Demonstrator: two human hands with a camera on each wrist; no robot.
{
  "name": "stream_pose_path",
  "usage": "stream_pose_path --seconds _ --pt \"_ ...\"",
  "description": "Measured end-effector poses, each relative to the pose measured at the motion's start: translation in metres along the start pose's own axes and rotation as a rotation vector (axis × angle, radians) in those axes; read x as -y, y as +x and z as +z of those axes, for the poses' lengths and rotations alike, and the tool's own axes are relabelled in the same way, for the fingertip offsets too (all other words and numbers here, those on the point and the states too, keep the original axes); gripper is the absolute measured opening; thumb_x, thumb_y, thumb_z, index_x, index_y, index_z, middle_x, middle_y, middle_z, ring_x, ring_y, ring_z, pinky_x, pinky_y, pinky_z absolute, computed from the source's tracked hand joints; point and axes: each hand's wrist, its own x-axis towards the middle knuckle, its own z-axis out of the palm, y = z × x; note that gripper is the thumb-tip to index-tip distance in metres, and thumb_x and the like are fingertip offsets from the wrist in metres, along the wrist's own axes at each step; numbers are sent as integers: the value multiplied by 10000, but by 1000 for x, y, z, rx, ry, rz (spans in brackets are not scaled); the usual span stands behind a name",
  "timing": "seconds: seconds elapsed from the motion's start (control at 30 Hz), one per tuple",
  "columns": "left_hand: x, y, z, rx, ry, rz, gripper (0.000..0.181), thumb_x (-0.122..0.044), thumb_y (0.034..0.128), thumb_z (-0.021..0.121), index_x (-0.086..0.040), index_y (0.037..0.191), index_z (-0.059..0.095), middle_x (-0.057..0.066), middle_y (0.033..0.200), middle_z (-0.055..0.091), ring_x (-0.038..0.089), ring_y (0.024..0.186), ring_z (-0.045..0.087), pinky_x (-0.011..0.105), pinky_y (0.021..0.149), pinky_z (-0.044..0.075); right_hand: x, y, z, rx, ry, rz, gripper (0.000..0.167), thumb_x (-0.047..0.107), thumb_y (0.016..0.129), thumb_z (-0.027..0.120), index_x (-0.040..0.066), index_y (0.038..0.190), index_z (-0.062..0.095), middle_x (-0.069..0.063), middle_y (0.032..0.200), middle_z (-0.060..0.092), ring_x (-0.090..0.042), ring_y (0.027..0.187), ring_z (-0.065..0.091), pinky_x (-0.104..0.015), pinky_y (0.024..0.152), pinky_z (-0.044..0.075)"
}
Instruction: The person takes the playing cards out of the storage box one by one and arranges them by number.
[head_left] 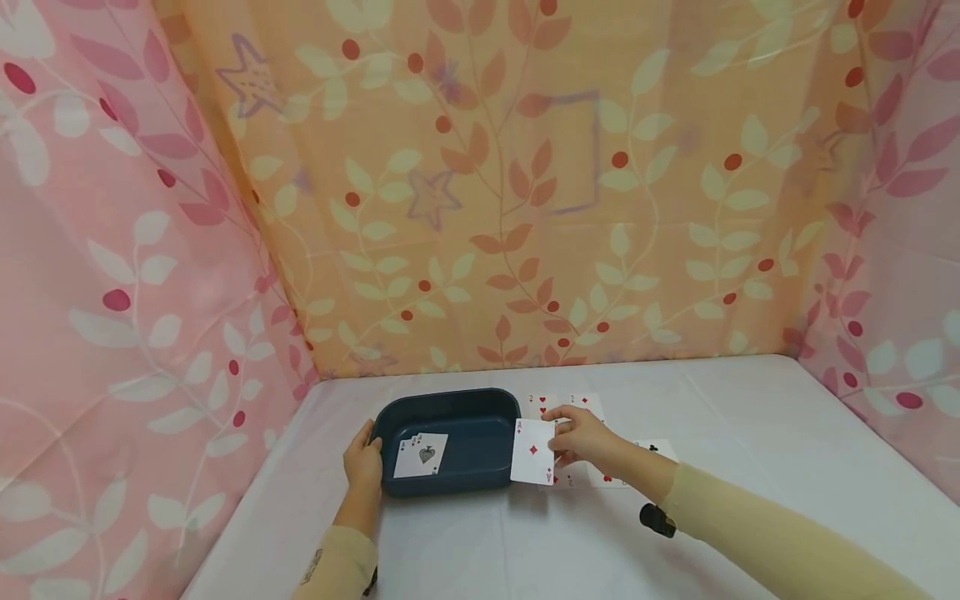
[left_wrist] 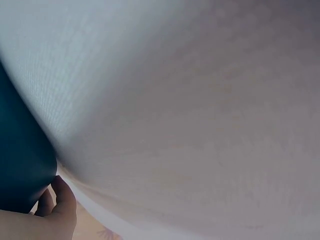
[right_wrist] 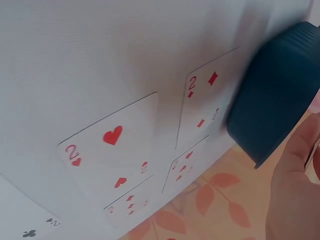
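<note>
1. Grip of the right hand (head_left: 588,437): narrow, a pinch, with thumb and fingers closed on the right-hand edge of a white, rectangular playing card, the ace of diamonds (head_left: 533,452).

2. That ace stands raised in front of the right end of a dark blue, deep, round-cornered rectangular tray (head_left: 480,442), its face turned to the head camera; whether it touches the tray's rim cannot be told.

3. The left hand (head_left: 362,462) grips the tray at its left end, fingers curled against the outer wall; the left wrist view shows a fingertip meeting the blue surface.

4. Inside the tray, toward its left side, lies a small overlapping fan of white playing cards with the ace of spades (head_left: 422,456) foremost.

5. Beneath and beyond the right hand, more white cards lie face up on the table's white cloth (head_left: 727,433). The right wrist view shows the two of diamonds (right_wrist: 202,100) just beside the tray, the two of hearts (right_wrist: 112,150) next along, the three of hearts (right_wrist: 184,167) and three of diamonds (right_wrist: 131,206) behind them, and the two of clubs (right_wrist: 25,215), partly in view, off to one side.

6. Both forearms wear beige sleeves (head_left: 757,525); a black device (head_left: 657,520) sits below the right wrist.
</note>
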Motion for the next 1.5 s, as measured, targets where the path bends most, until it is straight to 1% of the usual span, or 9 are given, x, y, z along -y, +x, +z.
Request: stream_pose_path --seconds 0.17,0.3,0.47,0.67,0.83,1.07,1.27,1.5 --pt "1 0 -1 -2 6 7 481 24 1014 356 22 1492 300 203 1553 250 351 1456 148 458 1178 123 -4 -6 -8 29 -17 -7 410 -61 855 630 -47 1247 511 -114 815 635 -208 667 622 -318 624 582" --pt "0 -1 0 -7 6 -1 480 24 1014 364 21 1490 304 208 1550 251 354 1454 152 459 1176 126 -8 -11 -15 52 -38 -9 407 -57 861 633 -64 1247 503 -126 824 619 -204 653 621 -314 621 582" --pt "-1 -1 0 0 9 -12 482 14 1021 358 10 1499 292 206 1558 237 353 1457 139 467 1175 122 -11 -17 -23 79 -53 -1 385 -52 859 633 -47 1227 520 -109 808 603 -200 632 610 -296 600 570" --pt "0 1 -1 -7 16 0 478 24 1015 362 16 1490 308 209 1549 255 356 1454 151 464 1175 127 -17 -25 -28 143 -69 7 379 -42 859 625 -47 1224 521 -92 780 579 -197 630 617 -276 581 557" --pt "0 0 0 -1 17 -5 481 19 1017 361 12 1494 301 210 1552 249 360 1455 145 468 1175 122 -25 -27 -31 184 -67 7 354 -72 850 604 -61 1195 524 -77 749 560 -189 630 627 -296 590 570" --pt "1 1 0 -4 14 -6 476 12 1021 357 8 1495 307 206 1553 255 353 1456 152 465 1175 132 -34 -29 -30 207 -88 30 323 -72 846 614 -41 1162 552 -72 755 564 -172 610 607 -295 591 573" --pt "1 0 0 -2 8 -6 477 13 1021 357 8 1495 302 209 1554 245 355 1457 142 468 1175 123 -39 -31 -27 240 -102 28 316 -80 829 617 -31 1138 568 -87 773 589 -175 609 614 -298 586 569" --pt "1 -1 0 2 8 -3 484 18 1018 358 7 1498 298 208 1555 243 357 1456 141 474 1175 118 -43 -34 -23 245 -129 47 284 -65 850 632 -21 1127 587 -81 765 575 -171 581 600 -293 586 568"
